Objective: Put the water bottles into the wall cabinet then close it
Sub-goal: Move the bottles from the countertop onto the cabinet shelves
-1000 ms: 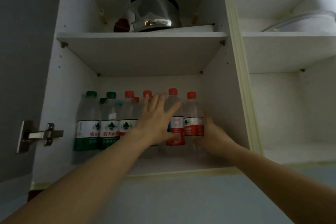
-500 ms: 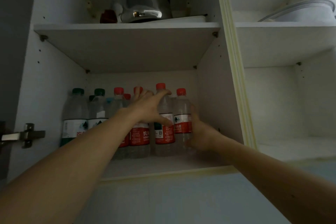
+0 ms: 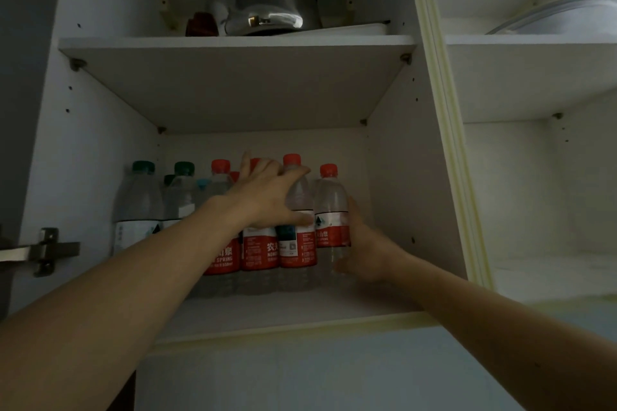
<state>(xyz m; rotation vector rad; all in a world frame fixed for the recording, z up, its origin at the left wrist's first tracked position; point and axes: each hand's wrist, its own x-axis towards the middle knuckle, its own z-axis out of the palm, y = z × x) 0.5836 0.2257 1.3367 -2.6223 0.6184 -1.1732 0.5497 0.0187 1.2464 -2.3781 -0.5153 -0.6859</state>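
Two hands work inside the wall cabinet (image 3: 394, 177) on its lower shelf. The left hand (image 3: 267, 197) curls over the shoulder of a red-capped bottle (image 3: 297, 210), probably to press the row together. Just right of this grip, the right hand (image 3: 364, 250) wraps the end bottle (image 3: 330, 210) low, so it stands steady. Green-capped bottles (image 3: 140, 203) stand further left.

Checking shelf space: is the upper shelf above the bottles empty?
No, a shiny metal kettle sits on the upper shelf above the water bottles.
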